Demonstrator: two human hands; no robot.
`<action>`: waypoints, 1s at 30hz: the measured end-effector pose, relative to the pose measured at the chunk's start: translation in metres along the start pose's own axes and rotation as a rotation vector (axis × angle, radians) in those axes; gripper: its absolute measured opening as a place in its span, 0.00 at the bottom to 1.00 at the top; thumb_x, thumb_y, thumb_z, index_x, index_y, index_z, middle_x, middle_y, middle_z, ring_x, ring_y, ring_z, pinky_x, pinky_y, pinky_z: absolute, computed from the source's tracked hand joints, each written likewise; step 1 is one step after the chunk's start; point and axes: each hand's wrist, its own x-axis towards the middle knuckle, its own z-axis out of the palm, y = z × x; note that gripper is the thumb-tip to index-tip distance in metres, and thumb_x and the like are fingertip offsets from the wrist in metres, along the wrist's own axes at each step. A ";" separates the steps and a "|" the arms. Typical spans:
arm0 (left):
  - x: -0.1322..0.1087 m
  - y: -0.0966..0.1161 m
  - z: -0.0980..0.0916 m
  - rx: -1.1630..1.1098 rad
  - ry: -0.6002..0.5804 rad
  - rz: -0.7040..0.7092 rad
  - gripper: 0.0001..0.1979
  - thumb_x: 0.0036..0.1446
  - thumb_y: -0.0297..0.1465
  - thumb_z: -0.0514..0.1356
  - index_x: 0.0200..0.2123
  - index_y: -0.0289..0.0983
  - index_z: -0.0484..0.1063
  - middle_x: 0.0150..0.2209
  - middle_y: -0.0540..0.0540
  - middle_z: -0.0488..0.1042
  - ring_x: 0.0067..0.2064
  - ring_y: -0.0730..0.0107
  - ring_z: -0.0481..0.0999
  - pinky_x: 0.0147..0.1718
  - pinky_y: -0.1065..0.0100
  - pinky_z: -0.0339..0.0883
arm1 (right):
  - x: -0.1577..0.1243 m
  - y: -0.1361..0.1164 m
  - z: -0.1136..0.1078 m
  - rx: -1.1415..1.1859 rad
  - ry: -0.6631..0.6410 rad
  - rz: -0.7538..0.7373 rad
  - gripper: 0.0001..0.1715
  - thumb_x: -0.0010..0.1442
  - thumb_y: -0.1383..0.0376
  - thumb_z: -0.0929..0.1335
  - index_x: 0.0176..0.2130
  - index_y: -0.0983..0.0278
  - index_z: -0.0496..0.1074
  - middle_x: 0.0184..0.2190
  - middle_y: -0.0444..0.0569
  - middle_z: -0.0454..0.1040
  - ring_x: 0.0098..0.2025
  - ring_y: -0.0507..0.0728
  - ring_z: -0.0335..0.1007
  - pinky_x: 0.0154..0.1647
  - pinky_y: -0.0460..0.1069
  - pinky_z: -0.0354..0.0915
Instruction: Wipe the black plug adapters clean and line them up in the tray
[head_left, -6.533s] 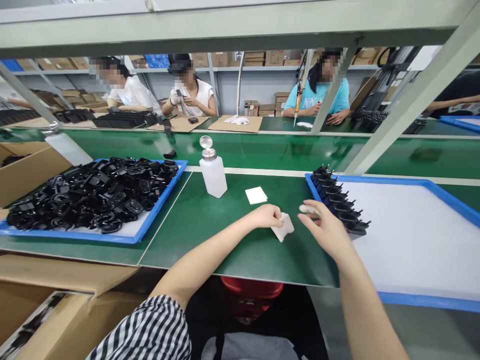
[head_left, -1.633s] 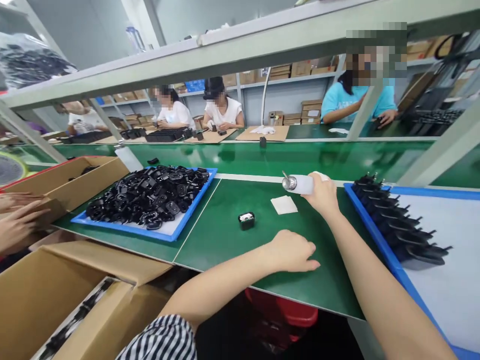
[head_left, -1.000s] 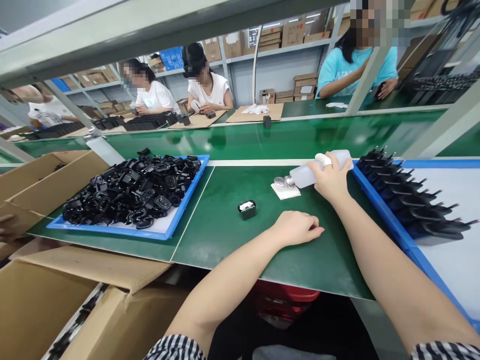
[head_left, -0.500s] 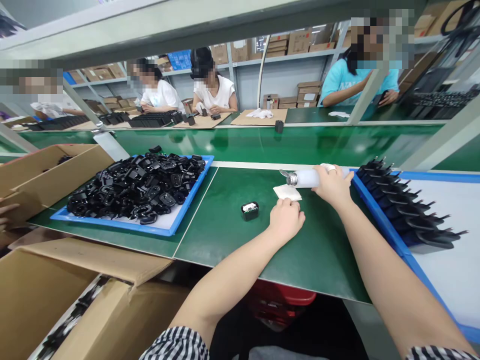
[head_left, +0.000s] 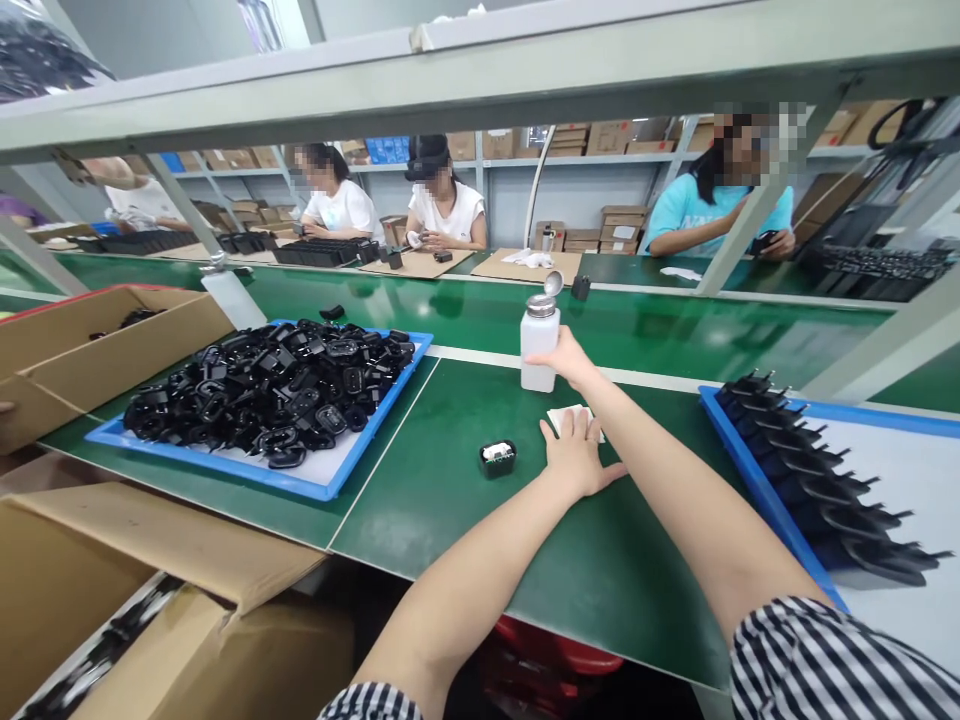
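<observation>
"Green workbench [head_left: 420, 515] across the middle. Who's beyond it?"

"Several people [head_left: 444, 215] sit on the far side, facing this way, with shelved cartons behind them."

"What's the biggest thing on our side?"

"At the right, a blue-rimmed tray [head_left: 909, 452] with black plug parts [head_left: 817, 490] lined up along its left edge. At the left sits a second blue-rimmed tray [head_left: 217, 468], piled with loose black parts [head_left: 277, 385]."

"And between the trays?"

"A white bottle [head_left: 537, 345], upright near the bench's pale strip, its metal lid flipped up. I can't tell whether its base touches the bench."

"Whose grip is that?"

"The wearer's right hand [head_left: 565, 356]: thumb across the front, the other fingers mostly hidden behind."

"The left hand [head_left: 574, 455]?"

"Below it, palm down, fingers spread over a white pad [head_left: 556, 416], thumb stuck out to the right."

"Anything smaller?"

"One open black case [head_left: 496, 462] with something white inside, on the bench just left of that hand, apart from it."
</observation>
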 end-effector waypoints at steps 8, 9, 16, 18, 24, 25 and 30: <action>-0.001 0.000 0.001 -0.025 0.044 0.018 0.36 0.46 0.50 0.41 0.55 0.34 0.40 0.57 0.44 0.38 0.57 0.56 0.34 0.48 0.42 0.31 | -0.019 0.013 -0.030 0.178 -0.039 0.265 0.22 0.42 0.56 0.67 0.36 0.64 0.62 0.44 0.52 0.63 0.46 0.61 0.57 0.43 0.55 0.57; -0.001 -0.001 0.001 -0.033 0.076 0.004 0.35 0.48 0.48 0.41 0.55 0.33 0.40 0.57 0.43 0.38 0.57 0.57 0.34 0.48 0.44 0.32 | -0.027 0.021 -0.040 0.177 0.017 0.298 0.19 0.44 0.55 0.65 0.34 0.64 0.63 0.43 0.52 0.63 0.45 0.61 0.57 0.43 0.56 0.56; 0.006 -0.007 -0.014 -0.008 0.108 -0.246 0.22 0.52 0.26 0.39 0.52 0.26 0.47 0.55 0.38 0.47 0.55 0.63 0.46 0.50 0.62 0.47 | -0.076 0.067 -0.081 0.276 0.321 0.357 0.11 0.51 0.59 0.58 0.31 0.63 0.61 0.34 0.50 0.68 0.38 0.55 0.65 0.39 0.50 0.61; 0.012 -0.006 -0.024 0.017 0.063 -0.272 0.21 0.52 0.25 0.40 0.50 0.28 0.50 0.51 0.37 0.55 0.52 0.64 0.53 0.46 0.65 0.53 | -0.079 0.069 -0.081 0.303 0.338 0.354 0.09 0.49 0.60 0.60 0.29 0.64 0.62 0.29 0.48 0.69 0.33 0.54 0.66 0.36 0.48 0.63; 0.050 -0.001 -0.050 0.057 -0.151 -0.295 0.18 0.37 0.27 0.59 0.37 0.31 0.66 0.39 0.39 0.68 0.42 0.59 0.66 0.37 0.67 0.61 | -0.073 0.068 -0.079 0.341 0.367 0.364 0.04 0.48 0.68 0.62 0.25 0.66 0.64 0.21 0.43 0.67 0.23 0.48 0.65 0.25 0.42 0.62; 0.055 -0.001 -0.053 0.056 -0.188 -0.293 0.18 0.34 0.26 0.61 0.34 0.31 0.67 0.37 0.40 0.69 0.39 0.59 0.68 0.35 0.68 0.61 | -0.073 0.067 -0.080 0.352 0.370 0.368 0.04 0.48 0.68 0.61 0.25 0.66 0.64 0.21 0.43 0.67 0.22 0.48 0.65 0.24 0.41 0.62; 0.066 -0.005 -0.070 0.048 -0.151 -0.262 0.14 0.41 0.28 0.57 0.35 0.31 0.67 0.35 0.42 0.70 0.34 0.65 0.70 0.31 0.72 0.62 | -0.075 0.064 -0.085 0.442 0.339 0.390 0.05 0.49 0.70 0.61 0.24 0.66 0.64 0.19 0.42 0.67 0.21 0.46 0.64 0.21 0.38 0.60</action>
